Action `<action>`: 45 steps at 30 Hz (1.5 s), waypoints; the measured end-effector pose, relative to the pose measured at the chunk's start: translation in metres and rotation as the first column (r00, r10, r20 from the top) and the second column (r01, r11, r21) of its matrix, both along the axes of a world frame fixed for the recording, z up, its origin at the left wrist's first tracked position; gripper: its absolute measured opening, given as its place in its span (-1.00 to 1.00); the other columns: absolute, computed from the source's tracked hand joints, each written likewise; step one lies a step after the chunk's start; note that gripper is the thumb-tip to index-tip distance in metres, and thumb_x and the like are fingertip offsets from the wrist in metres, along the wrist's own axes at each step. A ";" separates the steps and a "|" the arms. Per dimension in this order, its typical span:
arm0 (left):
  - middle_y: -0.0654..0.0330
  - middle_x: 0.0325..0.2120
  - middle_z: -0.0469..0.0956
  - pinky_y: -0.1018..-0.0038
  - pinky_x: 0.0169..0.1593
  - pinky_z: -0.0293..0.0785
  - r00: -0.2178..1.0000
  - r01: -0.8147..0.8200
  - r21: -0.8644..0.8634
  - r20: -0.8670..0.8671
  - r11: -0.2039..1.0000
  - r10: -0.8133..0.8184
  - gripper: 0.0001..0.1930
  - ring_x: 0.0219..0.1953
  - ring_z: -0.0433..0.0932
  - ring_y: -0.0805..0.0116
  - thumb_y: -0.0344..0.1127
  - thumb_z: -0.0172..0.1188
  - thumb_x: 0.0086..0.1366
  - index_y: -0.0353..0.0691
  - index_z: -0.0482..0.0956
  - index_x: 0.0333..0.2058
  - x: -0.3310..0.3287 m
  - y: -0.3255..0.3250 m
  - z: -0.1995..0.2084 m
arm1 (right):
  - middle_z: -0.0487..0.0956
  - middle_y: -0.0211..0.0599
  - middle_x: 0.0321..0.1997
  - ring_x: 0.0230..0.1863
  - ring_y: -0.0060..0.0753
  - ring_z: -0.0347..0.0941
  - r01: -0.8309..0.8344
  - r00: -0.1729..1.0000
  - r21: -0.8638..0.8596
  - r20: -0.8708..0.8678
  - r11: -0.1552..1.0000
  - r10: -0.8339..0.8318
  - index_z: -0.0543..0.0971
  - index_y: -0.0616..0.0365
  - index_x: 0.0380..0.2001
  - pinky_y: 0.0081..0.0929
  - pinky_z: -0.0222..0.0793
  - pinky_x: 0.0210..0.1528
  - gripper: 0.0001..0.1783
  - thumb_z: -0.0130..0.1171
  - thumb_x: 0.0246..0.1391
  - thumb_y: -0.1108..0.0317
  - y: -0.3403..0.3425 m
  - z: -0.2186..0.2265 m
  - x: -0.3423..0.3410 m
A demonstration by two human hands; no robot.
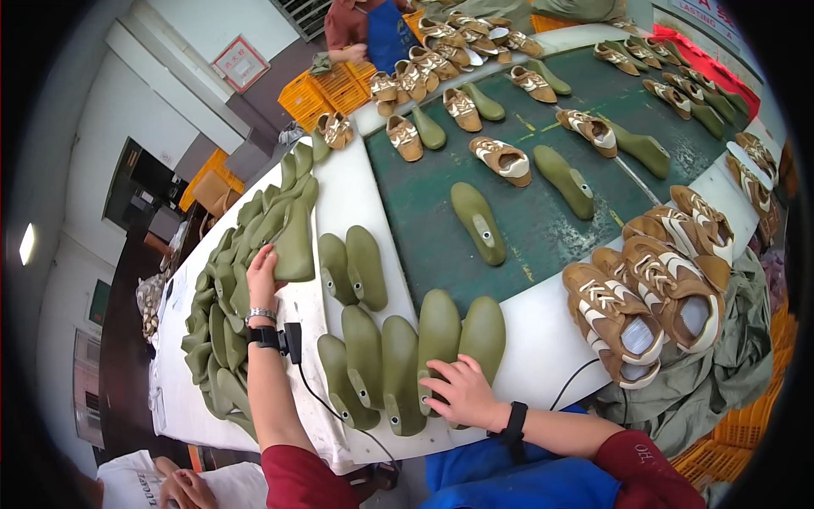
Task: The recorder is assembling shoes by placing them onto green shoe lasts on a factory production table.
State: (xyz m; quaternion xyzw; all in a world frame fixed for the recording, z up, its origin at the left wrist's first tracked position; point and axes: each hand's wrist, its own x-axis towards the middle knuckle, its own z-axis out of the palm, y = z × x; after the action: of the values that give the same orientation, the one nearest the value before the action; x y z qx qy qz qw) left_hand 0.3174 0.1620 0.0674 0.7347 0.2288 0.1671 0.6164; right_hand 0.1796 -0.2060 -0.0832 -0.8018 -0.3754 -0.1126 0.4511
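Observation:
My left hand (262, 276) reaches to the pile on the left, its fingers closed on the edge of a green shoe last (294, 246). The fingertips behind that last are partly hidden. My right hand (462, 394), fingers spread, rests over the heel end of another green last (438, 327) at the near edge. Right beside it lies one more last (483, 329), partly under my wrist side. Several lasts stand in a row to the left, among them a last (399, 365) and a pair farther off, one of them a last (366, 265).
A heap of green lasts (225, 288) covers the white table (339, 433) at left. Brown-and-white sneakers (610, 318) are stacked at right. A green conveyor belt (424, 204) carries sneakers and lasts. A co-worker in a blue apron (386, 38) stands beyond orange crates (309, 97).

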 end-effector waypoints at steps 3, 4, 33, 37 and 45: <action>-0.02 -0.35 0.59 0.20 -0.21 0.48 0.984 -0.019 0.958 -0.033 0.285 0.178 -0.65 -0.34 0.57 0.05 -0.17 0.18 0.09 -0.03 0.55 -0.11 -0.013 0.033 -0.048 | 0.44 -0.27 -0.02 -0.17 -0.23 0.37 -0.016 1.000 -0.020 -0.018 1.000 0.015 0.54 -0.03 -0.21 -0.12 0.12 0.13 -0.64 0.24 -0.14 0.18 0.003 0.004 -0.001; -0.06 -0.30 0.57 0.14 -0.15 0.46 0.968 0.042 0.963 -0.105 0.267 0.227 -0.65 -0.29 0.54 -0.08 -0.16 0.20 0.04 0.00 0.55 -0.14 -0.013 0.032 -0.067 | 0.44 -0.27 -0.02 -0.17 -0.23 0.37 -0.029 1.000 -0.024 -0.012 0.999 0.029 0.54 -0.03 -0.21 -0.12 0.12 0.13 -0.64 0.24 -0.14 0.18 0.004 0.002 -0.001; -0.08 0.20 0.12 -0.04 0.21 -0.01 0.885 0.398 0.895 -0.319 0.199 -0.339 -0.07 0.24 0.01 -0.21 0.05 0.40 -0.15 -0.16 0.20 0.19 -0.231 -0.262 -0.104 | 0.46 -0.19 -0.06 -0.15 -0.12 0.45 0.195 0.980 0.111 -0.068 0.974 -0.189 0.52 0.18 -0.20 -0.33 0.40 -0.13 -0.69 0.19 -0.09 0.36 -0.127 0.035 -0.018; -0.04 0.17 0.18 -0.09 0.21 -0.04 0.843 0.450 0.878 -0.359 0.160 -0.400 -0.07 0.27 -0.02 -0.20 0.03 0.39 -0.14 -0.11 0.18 0.21 -0.225 -0.277 -0.113 | 0.47 -0.26 -0.16 -0.34 -0.18 0.48 0.535 0.841 -0.176 0.208 0.827 -0.500 0.49 0.13 -0.24 -0.29 0.41 -0.32 -0.68 0.18 -0.18 0.42 -0.208 0.072 -0.042; 0.11 0.11 0.28 -0.18 0.22 -0.12 0.823 0.537 0.818 -0.455 0.205 -0.342 -0.08 0.30 -0.09 -0.19 -0.16 0.40 -0.14 -0.08 0.12 0.23 -0.229 -0.281 -0.122 | 0.46 -0.26 -0.43 -0.38 -0.20 0.47 0.551 0.830 -0.562 0.294 0.616 -0.474 0.50 0.14 -0.50 -0.32 0.40 -0.39 -0.91 0.14 -0.18 0.42 -0.248 0.070 -0.024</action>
State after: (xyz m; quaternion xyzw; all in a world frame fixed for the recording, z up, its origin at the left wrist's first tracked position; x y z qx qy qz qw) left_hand 0.0879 -0.1194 -0.0542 0.9931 -0.0732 0.0181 0.0899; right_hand 0.1558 -0.4541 -0.0136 -0.9698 -0.1712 -0.1519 0.0847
